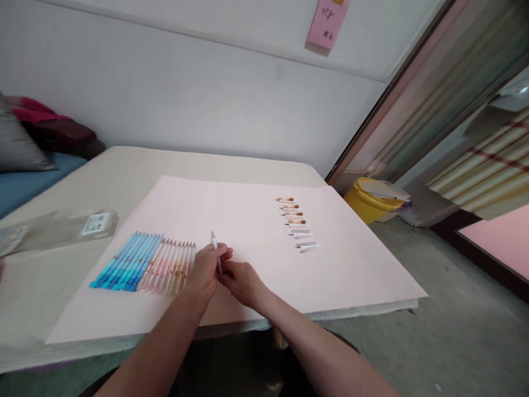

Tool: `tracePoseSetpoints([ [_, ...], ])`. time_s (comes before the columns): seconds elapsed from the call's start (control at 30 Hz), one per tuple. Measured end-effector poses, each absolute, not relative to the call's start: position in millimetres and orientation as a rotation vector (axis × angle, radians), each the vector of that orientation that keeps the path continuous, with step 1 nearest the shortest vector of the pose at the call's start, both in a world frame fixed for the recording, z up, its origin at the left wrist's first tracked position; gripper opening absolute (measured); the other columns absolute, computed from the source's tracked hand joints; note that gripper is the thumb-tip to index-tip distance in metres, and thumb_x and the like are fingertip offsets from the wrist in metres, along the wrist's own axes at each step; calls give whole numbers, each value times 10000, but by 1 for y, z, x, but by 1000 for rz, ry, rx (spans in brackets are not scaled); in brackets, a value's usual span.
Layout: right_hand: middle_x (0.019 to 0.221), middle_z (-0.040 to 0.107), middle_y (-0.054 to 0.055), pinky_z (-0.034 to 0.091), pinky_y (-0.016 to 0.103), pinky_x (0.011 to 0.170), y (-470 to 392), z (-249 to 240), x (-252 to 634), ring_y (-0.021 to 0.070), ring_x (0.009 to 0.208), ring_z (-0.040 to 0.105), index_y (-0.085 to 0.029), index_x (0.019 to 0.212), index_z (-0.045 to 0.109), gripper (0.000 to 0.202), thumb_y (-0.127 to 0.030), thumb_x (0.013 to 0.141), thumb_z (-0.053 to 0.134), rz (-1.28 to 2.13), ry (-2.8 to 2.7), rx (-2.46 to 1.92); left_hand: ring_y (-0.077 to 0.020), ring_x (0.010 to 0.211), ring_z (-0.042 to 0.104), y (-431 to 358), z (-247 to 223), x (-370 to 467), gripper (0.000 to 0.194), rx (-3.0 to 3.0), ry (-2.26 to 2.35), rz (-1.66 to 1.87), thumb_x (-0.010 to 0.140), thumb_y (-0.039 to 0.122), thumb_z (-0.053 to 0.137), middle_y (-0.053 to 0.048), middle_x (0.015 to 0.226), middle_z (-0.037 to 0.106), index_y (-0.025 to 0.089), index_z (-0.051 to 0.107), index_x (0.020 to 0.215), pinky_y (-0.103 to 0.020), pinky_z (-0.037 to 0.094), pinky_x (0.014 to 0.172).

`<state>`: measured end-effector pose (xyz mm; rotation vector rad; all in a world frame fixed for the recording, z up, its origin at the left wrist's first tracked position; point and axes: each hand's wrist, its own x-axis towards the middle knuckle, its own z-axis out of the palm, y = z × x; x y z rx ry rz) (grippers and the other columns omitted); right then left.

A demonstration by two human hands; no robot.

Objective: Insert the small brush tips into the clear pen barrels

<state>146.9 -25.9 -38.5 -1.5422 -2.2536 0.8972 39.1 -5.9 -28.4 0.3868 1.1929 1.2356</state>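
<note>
A white pen (214,242) points up and away from me, its tip showing above my fingers. My left hand (208,266) is closed around its barrel. At the pen's lower end, my right hand (243,282) pinches with its fingers closed; what they grip there is mostly hidden. Left of my hands lies a row of blue pens (131,259), and beside it a row of pale pens with pink and brown prints (171,267). Further right, several small pen parts with brown figures (292,214) and a few plain pale ones (306,245) form a column.
A large pale pink sheet (339,264) covers much of the table (136,160). Clear plastic packaging (68,229) lies at the left. Beyond the right edge stands a yellow bucket (363,201) on the floor. A white wall (198,94) rises behind the table.
</note>
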Motion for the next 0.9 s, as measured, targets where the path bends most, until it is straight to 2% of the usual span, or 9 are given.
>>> tracePoseSetpoints([
  [0.9, 732, 633, 15, 261, 225, 534, -28, -45, 146, 125, 619, 523, -197, 858, 618, 205, -336, 845, 467, 818, -2291, -1533, -131, 619, 606, -5, -31, 39, 167, 389, 1214, 1212, 615, 149, 651, -57, 676, 634, 125, 570, 758, -228, 431, 565],
])
